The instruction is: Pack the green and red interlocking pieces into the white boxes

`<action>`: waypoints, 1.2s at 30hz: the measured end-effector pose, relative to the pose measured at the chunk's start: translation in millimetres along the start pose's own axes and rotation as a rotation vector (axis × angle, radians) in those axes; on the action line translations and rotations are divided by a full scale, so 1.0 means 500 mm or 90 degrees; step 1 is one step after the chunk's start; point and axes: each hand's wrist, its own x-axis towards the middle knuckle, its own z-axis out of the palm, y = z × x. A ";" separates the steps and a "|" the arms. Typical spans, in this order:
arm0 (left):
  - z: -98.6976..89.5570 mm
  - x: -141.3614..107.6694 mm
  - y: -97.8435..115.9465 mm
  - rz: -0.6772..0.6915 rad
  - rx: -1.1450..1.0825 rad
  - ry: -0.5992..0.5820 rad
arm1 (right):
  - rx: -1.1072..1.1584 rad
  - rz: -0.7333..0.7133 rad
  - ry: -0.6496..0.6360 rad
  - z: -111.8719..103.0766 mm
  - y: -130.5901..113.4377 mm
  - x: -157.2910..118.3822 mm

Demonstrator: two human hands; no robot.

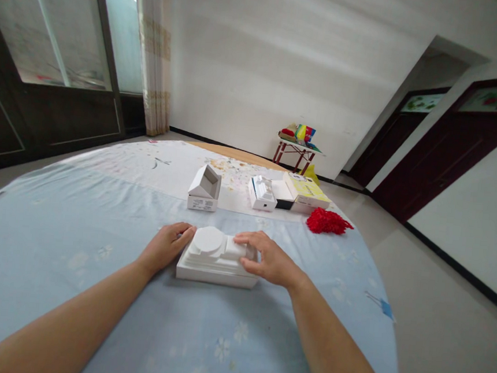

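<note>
A shallow white box (pixel 217 277) lies on the cloth-covered table, with a white moulded insert (pixel 209 242) in it that has a round raised part at its left. At the box's left side rests my left hand (pixel 166 246), its fingertips against the edge and its fingers close together. My right hand (pixel 271 259) reaches over the right end, thumb and fingers apart around the insert's smaller raised block (pixel 234 249). Whether the right fingers press on the insert is hard to tell.
Beyond the hands stand an open white box (pixel 202 203), another white box (pixel 262 204) holding a white insert, and a yellow-and-white box (pixel 306 191). Red yarn-like material (pixel 328 221) lies at the right. A small table (pixel 300 144) stands by the wall.
</note>
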 end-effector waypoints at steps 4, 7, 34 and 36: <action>-0.002 -0.001 0.002 -0.008 0.008 0.001 | -0.004 0.002 -0.004 -0.007 0.000 -0.001; -0.001 -0.001 -0.001 -0.014 0.001 0.000 | 0.008 0.014 0.013 -0.017 0.004 -0.004; -0.005 0.003 -0.001 0.003 0.017 -0.017 | 0.041 0.097 0.038 -0.034 0.028 -0.018; -0.006 0.003 -0.002 0.009 0.012 -0.016 | 0.060 0.113 0.025 -0.042 0.040 -0.026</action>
